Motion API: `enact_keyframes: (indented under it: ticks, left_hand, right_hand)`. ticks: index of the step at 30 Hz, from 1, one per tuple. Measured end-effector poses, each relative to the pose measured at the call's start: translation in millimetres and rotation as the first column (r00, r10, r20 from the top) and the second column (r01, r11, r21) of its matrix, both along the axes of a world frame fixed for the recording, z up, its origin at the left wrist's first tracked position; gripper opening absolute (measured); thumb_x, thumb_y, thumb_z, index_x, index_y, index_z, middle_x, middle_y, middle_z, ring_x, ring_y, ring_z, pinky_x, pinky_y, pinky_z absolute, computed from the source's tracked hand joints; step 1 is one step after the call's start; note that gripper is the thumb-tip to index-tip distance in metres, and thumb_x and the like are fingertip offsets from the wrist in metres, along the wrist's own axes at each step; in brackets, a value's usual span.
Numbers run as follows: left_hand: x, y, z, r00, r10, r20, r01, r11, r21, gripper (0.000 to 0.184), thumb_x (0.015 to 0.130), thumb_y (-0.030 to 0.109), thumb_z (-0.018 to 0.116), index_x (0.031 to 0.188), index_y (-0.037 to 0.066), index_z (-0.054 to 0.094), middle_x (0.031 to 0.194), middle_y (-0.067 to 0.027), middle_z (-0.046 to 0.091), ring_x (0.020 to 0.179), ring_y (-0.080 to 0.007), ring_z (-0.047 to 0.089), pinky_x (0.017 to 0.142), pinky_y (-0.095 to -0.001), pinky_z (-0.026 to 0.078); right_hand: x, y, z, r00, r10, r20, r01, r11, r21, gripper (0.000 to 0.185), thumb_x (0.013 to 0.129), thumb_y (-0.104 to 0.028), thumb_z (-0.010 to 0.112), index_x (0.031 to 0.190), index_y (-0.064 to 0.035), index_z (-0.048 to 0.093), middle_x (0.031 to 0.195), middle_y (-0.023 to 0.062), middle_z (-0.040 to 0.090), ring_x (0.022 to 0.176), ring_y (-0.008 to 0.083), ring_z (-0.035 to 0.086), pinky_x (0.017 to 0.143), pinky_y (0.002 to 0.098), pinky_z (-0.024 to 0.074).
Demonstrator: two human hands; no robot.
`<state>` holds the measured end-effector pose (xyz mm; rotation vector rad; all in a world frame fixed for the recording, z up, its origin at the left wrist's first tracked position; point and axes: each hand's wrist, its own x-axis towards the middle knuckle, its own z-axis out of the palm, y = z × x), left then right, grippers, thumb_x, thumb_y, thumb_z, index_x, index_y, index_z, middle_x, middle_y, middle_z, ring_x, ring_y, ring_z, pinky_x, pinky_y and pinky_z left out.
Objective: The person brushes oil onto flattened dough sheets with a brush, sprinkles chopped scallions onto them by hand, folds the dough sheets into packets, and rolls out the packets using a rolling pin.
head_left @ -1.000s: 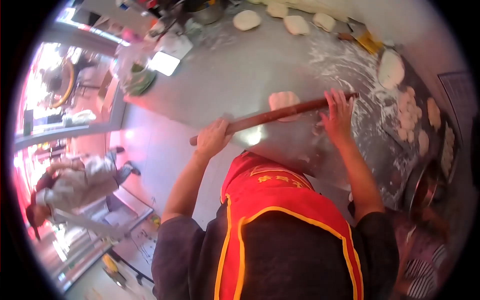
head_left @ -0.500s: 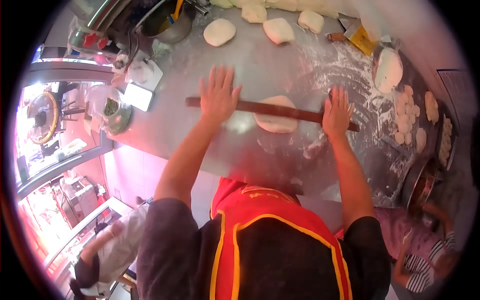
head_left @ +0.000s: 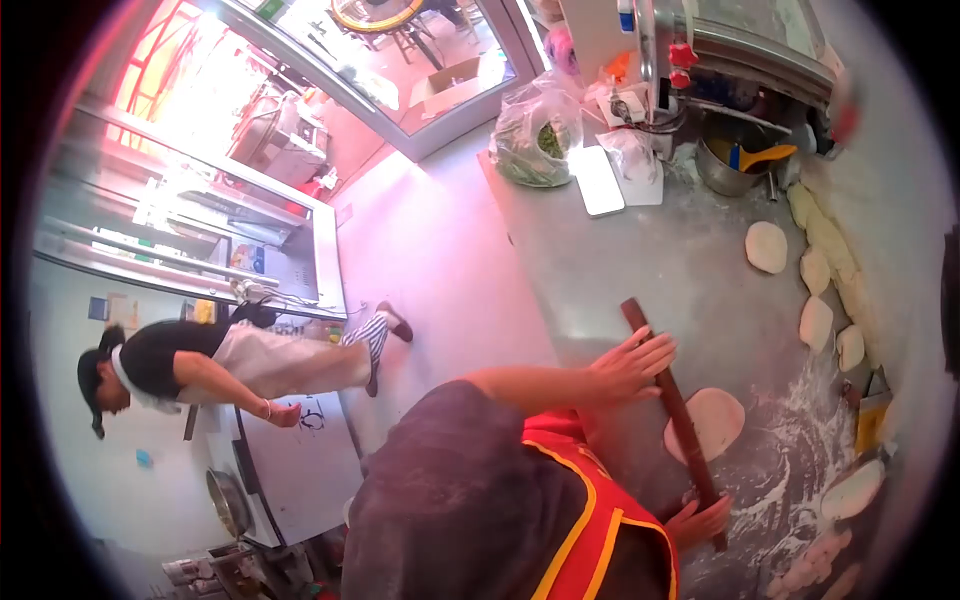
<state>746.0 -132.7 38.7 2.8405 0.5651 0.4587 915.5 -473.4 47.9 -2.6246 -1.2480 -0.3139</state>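
A dark wooden rolling pin [head_left: 684, 416] lies across a flat round of dough [head_left: 718, 425] on the metal worktop. My left hand [head_left: 637, 366] rests on the pin near its far-left end, fingers stretched out and not wrapped round it. Close to the other end, my right hand [head_left: 702, 522] also touches the pin, its fingers extended; part of that hand is hidden behind the pin and my apron.
Several dough pieces [head_left: 766, 247] and a long dough strip [head_left: 832, 245] lie along the wall. A white phone-like slab [head_left: 598, 182], a bag of greens [head_left: 537, 140] and a metal pot [head_left: 728, 168] stand at the back. A person [head_left: 240, 365] is on the left.
The view has swung left, so the worktop now sits at the right and the person on the left shows fully. Both hands remain on the rolling pin over the dough.
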Motion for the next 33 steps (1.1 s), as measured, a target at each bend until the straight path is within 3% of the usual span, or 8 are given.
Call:
enact_keyframes:
  ticks: [2, 5, 9, 10, 17, 21, 30, 33]
  left_hand:
    - [40, 26, 0, 1.0, -0.014, 0.027, 0.013, 1.0, 0.02, 0.074, 0.084, 0.053, 0.058, 0.135, 0.002, 0.046, 0.143, -0.0157, 0.044, 0.138, -0.0295, 0.034, 0.113, -0.053, 0.023]
    - [119, 63, 0, 0.992, 0.105, -0.068, -0.109, 0.992, -0.058, 0.067, 0.091, 0.046, 0.049, 0.142, 0.003, 0.039, 0.148, -0.0202, 0.039, 0.133, -0.0335, 0.041, 0.107, -0.0522, 0.031]
    - [34, 34, 33, 0.987, -0.026, -0.16, 0.009, 0.994, -0.107, 0.062, 0.089, 0.036, 0.06, 0.141, 0.007, 0.041, 0.147, -0.0141, 0.041, 0.14, -0.0295, 0.032, 0.114, -0.0503, 0.019]
    - [0, 24, 34, 0.988, -0.077, -0.135, 0.058, 0.989, -0.134, 0.061, 0.087, 0.03, 0.063, 0.139, 0.007, 0.043, 0.143, -0.014, 0.044, 0.138, -0.0295, 0.034, 0.114, -0.0501, 0.02]
    - [-22, 32, 38, 0.929, -0.369, 0.042, 0.368, 0.93, 0.02, 0.033, 0.076, 0.021, 0.068, 0.105, 0.009, 0.061, 0.096, -0.012, 0.063, 0.087, -0.0344, 0.059, 0.078, -0.047, 0.046]
    - [-38, 2, 72, 0.947, -0.304, -0.103, 0.305, 0.952, -0.008, 0.024, 0.079, 0.02, 0.064, 0.1, 0.009, 0.061, 0.087, -0.011, 0.057, 0.086, -0.0338, 0.057, 0.074, -0.0456, 0.044]
    - [-40, -6, 69, 0.957, -0.208, -0.204, 0.209, 0.978, -0.02, 0.032, 0.078, 0.021, 0.066, 0.107, 0.01, 0.06, 0.1, -0.0105, 0.06, 0.093, -0.0322, 0.055, 0.086, -0.0476, 0.041]
    - [-32, -19, 53, 0.981, -0.119, -0.154, 0.119, 0.993, -0.007, 0.045, 0.084, 0.024, 0.062, 0.126, 0.009, 0.055, 0.121, -0.0116, 0.057, 0.117, -0.0324, 0.05, 0.103, -0.0511, 0.032]
  right_hand:
    - [59, 31, -12, 0.86, -0.186, -0.475, 0.22, 0.975, 0.017, 0.053, 0.095, -0.029, 0.051, 0.135, 0.0042, 0.045, 0.135, 0.0246, 0.05, 0.126, 0.0402, 0.045, 0.106, 0.0467, 0.0352]
    - [111, 82, -13, 0.98, -0.165, -0.112, 0.177, 0.979, 0.104, 0.036, 0.093, -0.021, 0.051, 0.117, 0.0052, 0.056, 0.123, 0.0232, 0.057, 0.119, 0.0402, 0.05, 0.099, 0.0466, 0.0395]
    - [30, 93, 86, 0.791, -0.451, -0.412, 0.262, 0.86, -0.439, 0.049, 0.087, -0.019, 0.057, 0.13, 0.002, 0.048, 0.129, 0.0233, 0.052, 0.123, 0.0405, 0.047, 0.105, 0.0483, 0.0341]
    - [-7, 47, 38, 0.999, -0.04, 0.032, 0.035, 0.989, 0.143, 0.043, 0.085, -0.021, 0.06, 0.122, 0.0, 0.05, 0.112, 0.0207, 0.056, 0.104, 0.0413, 0.053, 0.089, 0.0517, 0.0388]
    - [59, 170, -84, 0.675, 0.019, -0.737, 0.161, 0.972, 0.172, 0.047, 0.071, -0.032, 0.075, 0.107, -0.003, 0.064, 0.103, 0.0186, 0.064, 0.1, 0.0358, 0.059, 0.086, 0.0451, 0.0471]
    - [58, 285, -81, 0.808, 0.265, -0.526, -0.356, 0.931, -0.078, 0.032, 0.056, -0.022, 0.07, 0.081, -0.0027, 0.07, 0.084, 0.0209, 0.067, 0.083, 0.0412, 0.064, 0.077, 0.0492, 0.0514]
    - [12, 66, 21, 0.858, -0.022, -0.513, -0.047, 0.991, -0.122, 0.014, 0.08, -0.019, 0.06, 0.076, -0.0056, 0.058, 0.088, 0.0161, 0.061, 0.092, 0.0353, 0.058, 0.075, 0.0491, 0.0442]
    - [-34, -5, 44, 0.958, -0.144, -0.246, 0.176, 0.978, 0.111, 0.04, 0.085, -0.021, 0.06, 0.121, -0.0046, 0.055, 0.124, 0.0153, 0.057, 0.118, 0.0345, 0.051, 0.1, 0.0508, 0.0358]
